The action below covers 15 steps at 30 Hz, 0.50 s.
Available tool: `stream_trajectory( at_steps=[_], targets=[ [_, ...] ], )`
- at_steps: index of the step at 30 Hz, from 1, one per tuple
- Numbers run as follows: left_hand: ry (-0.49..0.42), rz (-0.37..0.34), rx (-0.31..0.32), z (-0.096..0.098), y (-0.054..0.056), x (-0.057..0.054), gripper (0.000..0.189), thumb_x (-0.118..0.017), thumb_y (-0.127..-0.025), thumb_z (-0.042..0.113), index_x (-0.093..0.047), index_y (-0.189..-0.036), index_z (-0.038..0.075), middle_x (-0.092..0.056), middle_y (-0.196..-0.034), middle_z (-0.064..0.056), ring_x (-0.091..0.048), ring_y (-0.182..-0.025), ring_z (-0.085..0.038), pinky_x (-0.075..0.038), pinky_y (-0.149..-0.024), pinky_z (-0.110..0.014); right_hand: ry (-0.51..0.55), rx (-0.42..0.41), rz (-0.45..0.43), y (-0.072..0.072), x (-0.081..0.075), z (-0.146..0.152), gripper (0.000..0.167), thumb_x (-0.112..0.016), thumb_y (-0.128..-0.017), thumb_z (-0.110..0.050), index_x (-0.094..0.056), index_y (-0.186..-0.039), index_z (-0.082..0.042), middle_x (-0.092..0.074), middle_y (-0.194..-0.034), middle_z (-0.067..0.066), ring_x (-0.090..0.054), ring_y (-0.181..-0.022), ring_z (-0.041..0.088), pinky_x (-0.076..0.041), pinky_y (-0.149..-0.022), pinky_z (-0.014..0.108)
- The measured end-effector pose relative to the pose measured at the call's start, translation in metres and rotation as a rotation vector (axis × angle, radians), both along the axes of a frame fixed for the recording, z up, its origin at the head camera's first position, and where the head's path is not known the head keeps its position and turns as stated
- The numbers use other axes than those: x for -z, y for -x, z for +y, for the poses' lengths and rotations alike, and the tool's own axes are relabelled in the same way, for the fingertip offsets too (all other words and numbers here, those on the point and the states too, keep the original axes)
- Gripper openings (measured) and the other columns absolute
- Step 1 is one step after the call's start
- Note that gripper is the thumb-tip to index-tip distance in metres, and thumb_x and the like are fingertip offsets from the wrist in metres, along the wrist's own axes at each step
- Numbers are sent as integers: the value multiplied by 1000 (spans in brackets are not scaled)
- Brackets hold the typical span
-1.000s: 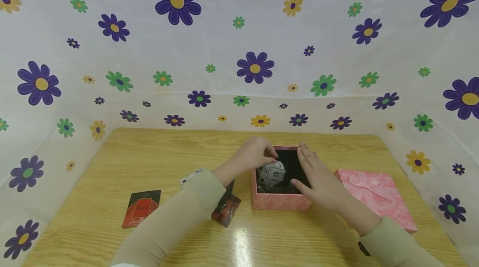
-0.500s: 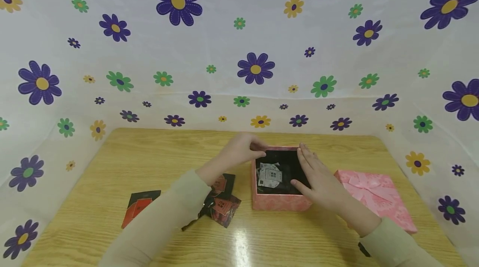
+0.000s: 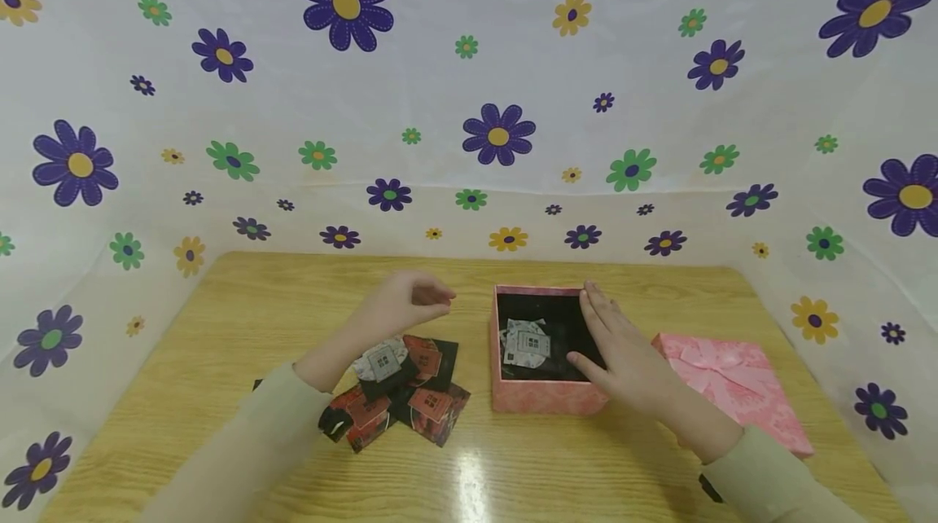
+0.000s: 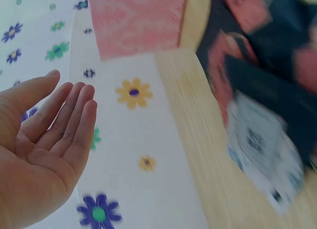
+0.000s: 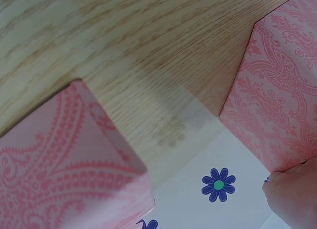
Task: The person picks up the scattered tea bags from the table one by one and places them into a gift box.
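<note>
My left hand (image 3: 410, 303) hovers over the table left of the box, its fingers loosely bent around nothing; the left wrist view shows the bare palm. Below it lies a pile of flat sachets: a white-and-black sachet (image 3: 383, 362) rests on several red-and-black sachets (image 3: 432, 407). A pink patterned box (image 3: 551, 397) with a black inside stands topless, and white printed sachets (image 3: 528, 341) lie at its left inside. My right hand (image 3: 626, 352) rests along the box's right rim, fingers straight, thumb spread over the opening. In the right wrist view only part of the right hand (image 5: 294, 194) shows.
The pink lid (image 3: 733, 393) with a ribbon bow lies right of the box, partly behind the right forearm. A small dark thing (image 3: 711, 490) peeks out by the right sleeve. A flowered white cloth (image 3: 410, 91) encloses the wooden table (image 3: 513, 474) at back and sides.
My left hand has let go of a white sachet inside the box and moved left, out over the table. The sachet pile now shows from under the forearm. My right hand stays put.
</note>
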<state>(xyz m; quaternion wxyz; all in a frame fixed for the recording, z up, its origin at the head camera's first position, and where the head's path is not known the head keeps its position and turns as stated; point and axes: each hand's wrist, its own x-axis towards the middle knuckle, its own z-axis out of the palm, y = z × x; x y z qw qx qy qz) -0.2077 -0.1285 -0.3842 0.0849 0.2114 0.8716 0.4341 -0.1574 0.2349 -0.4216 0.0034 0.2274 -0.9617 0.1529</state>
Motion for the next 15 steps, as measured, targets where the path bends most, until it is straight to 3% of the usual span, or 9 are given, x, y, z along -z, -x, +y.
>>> stream_trajectory(
  at_steps=[6,15],
  targets=[
    [51,41,-68,-42,-10,9,23,-72,-101,12,-76,-120,0,-79,-119,-16,-77,-106,-30,-63,-96,-46,1,-5,3,-1,-3,0,90,-63,-105,-40,-14,-168,4,-8,-179,21,-12,-165,43,-13,-135,53],
    [91,27,-155,-86,-33,18,23,-73,-100,10,-76,-119,-2,-79,-117,-19,-76,-108,-36,-62,-97,-52,14,-7,6,-4,-5,-1,89,-63,-105,-39,-16,-168,4,-9,-179,21,-14,-165,44,-18,-133,58]
  ],
)
